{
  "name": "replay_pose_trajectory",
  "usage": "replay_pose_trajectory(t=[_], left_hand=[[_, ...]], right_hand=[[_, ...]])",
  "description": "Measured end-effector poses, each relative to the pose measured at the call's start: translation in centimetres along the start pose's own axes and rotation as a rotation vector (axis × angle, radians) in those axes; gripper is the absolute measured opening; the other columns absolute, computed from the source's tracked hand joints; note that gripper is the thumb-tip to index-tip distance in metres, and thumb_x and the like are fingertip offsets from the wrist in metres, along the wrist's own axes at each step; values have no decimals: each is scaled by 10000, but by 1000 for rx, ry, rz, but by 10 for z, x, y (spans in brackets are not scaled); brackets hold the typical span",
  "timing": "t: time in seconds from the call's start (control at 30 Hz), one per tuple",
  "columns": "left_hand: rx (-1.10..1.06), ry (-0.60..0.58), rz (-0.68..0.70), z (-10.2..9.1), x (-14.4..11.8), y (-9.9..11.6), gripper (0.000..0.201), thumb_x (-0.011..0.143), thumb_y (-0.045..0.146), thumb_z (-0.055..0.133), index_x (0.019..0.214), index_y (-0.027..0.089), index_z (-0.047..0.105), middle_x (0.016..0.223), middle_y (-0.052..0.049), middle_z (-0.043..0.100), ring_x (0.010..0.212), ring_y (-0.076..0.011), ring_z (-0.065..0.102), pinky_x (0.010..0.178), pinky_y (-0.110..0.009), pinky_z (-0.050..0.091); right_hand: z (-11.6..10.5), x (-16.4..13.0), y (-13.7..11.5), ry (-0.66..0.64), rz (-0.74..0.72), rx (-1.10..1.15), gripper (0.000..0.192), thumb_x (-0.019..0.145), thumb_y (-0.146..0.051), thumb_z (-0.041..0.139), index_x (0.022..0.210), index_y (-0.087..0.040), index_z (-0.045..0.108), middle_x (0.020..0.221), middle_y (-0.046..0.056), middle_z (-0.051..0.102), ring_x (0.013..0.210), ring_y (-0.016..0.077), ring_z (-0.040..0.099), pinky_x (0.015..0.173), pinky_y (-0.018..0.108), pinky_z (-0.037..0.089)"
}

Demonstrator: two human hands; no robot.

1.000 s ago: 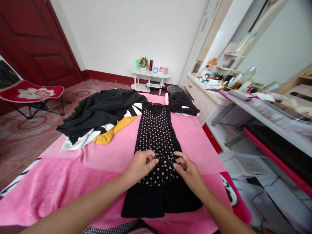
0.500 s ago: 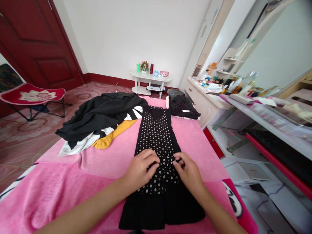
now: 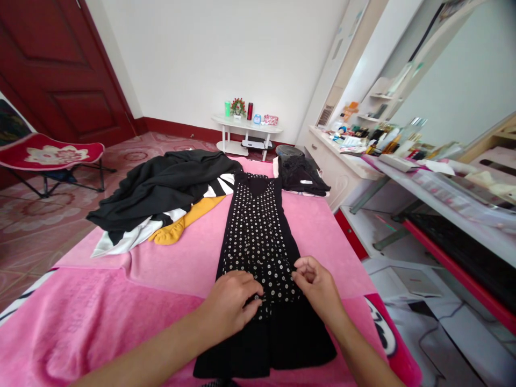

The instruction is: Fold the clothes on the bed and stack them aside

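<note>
A black dress (image 3: 258, 231) with white dots lies lengthwise on the pink blanket (image 3: 169, 274), its neckline at the far end. Plain black panels form its near part, split down the middle. My left hand (image 3: 236, 301) rests over the lower left of the dotted cloth, fingers curled and thumb close to the fingertips. At the right edge of the dotted part, my right hand (image 3: 316, 282) is closed in a pinch on the dress. The cloth right between the fingertips is mostly hidden.
Heaped black, white and mustard clothes (image 3: 161, 188) lie at the far left. Folded black clothing (image 3: 302, 177) sits at the far right. A red folding chair (image 3: 60, 153) stands left, a small white table (image 3: 245, 123) by the wall, a cluttered dresser (image 3: 342, 156) on the right.
My left hand has come nearer to me along the dress, and my right hand has shifted slightly to the right. The bunched dotted cloth between them now lies flatter.
</note>
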State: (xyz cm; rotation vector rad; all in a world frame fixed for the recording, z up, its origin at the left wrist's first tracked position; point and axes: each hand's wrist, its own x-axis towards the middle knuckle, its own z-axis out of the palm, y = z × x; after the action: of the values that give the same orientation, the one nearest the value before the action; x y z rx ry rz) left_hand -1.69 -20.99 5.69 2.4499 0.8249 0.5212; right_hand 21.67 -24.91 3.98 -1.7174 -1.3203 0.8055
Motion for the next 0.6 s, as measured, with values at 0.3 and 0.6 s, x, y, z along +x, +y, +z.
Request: replay_pose_trajectory(t=[0.3, 0.6], left_hand=[[76, -90, 158, -16, 7, 7, 505, 873, 404, 535, 1354, 285, 435, 1435, -45, 426, 1343, -277, 326, 1088, -511, 260], [81, -185, 110, -52, -37, -82, 715, 762, 9, 471, 1367, 386, 405, 1511, 25, 292, 1362, -230, 319, 1096, -459, 322]], right_hand=[[3, -12, -16, -191, -578, -492, 400, 859, -130, 457, 1212, -280, 571, 1308, 48, 545, 1231, 221, 469, 1029, 431, 407], [-69, -14, 44, -349, -550, -687, 474, 914, -197, 419, 1356, -364, 451, 1476, 6, 358, 1331, 217, 379, 1071, 427, 385]])
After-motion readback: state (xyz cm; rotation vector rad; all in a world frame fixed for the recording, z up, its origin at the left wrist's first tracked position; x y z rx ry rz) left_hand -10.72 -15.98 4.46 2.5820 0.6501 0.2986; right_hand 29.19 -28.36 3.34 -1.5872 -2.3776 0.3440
